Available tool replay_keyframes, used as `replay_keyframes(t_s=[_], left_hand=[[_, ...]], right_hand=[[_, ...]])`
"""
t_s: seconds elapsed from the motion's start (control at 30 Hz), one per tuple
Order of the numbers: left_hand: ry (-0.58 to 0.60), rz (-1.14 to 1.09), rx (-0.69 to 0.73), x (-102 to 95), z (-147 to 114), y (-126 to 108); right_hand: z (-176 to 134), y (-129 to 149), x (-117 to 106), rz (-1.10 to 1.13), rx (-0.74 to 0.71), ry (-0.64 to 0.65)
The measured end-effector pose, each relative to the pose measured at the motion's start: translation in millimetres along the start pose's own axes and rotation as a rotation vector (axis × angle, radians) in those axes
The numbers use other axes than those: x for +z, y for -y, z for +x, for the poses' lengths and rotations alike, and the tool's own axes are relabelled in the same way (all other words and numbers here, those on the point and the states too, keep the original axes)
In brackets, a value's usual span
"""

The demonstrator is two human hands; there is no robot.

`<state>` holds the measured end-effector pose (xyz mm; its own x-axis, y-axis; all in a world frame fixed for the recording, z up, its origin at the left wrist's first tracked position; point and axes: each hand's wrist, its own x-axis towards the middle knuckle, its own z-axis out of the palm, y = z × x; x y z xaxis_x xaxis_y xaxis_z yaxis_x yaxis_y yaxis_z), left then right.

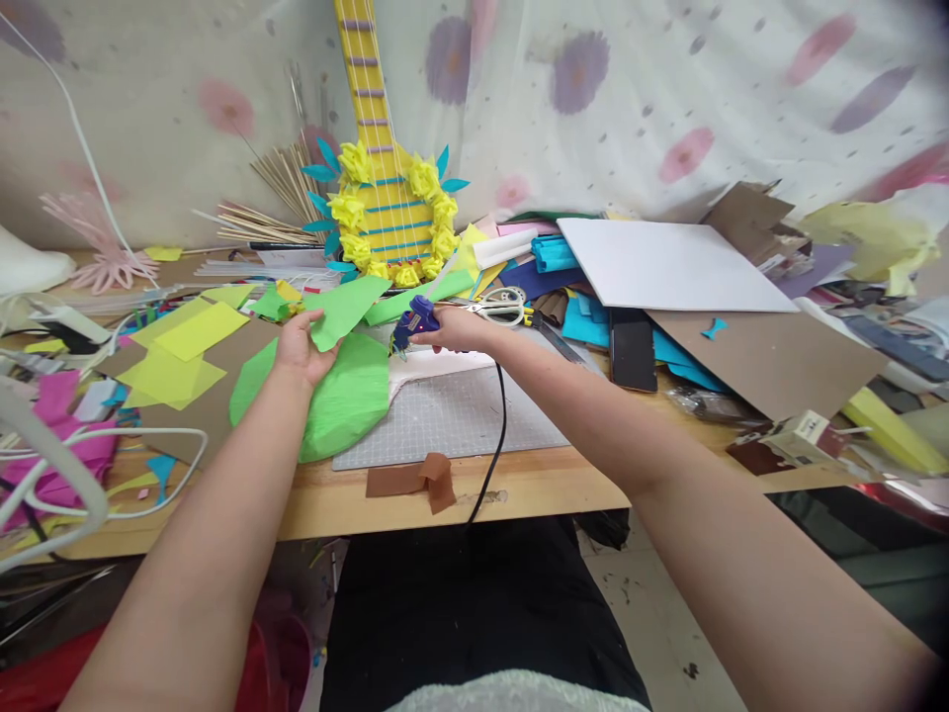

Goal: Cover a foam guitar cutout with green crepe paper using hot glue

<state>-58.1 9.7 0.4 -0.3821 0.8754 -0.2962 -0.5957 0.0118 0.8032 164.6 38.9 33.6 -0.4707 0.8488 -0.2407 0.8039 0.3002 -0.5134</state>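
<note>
Back from the worktop's point(549, 482) front edge, the left hand point(299, 348) is pinching green crepe paper point(352, 309), probably light, soft and easily torn, best held along its margin; the right hand point(461, 330) is gripping a blue glue gun point(417, 318).

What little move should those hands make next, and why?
Perhaps run the glue gun along the edge of the green-covered shape, then lay the green paper piece there: the right hand holds the gun close to that shape, while the left hand holds the paper over it.
</note>
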Motion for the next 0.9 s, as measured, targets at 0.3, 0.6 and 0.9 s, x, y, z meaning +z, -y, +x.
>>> replay_keyframes(t_s=[0.3, 0.6, 0.9], left_hand=[[0.026, -0.028, -0.002, 1.2, -2, -1], [0.029, -0.018, 0.003, 0.9, -1, 0], [-0.002, -0.018, -0.008, 2.0, -1, -1]], right_hand=[[-2, -14, -7, -0.034, 0.025, -0.009], [-14, -37, -17, -0.005, 0.087, -0.037], [-23, -65, -27, 0.002, 0.166, -0.069]])
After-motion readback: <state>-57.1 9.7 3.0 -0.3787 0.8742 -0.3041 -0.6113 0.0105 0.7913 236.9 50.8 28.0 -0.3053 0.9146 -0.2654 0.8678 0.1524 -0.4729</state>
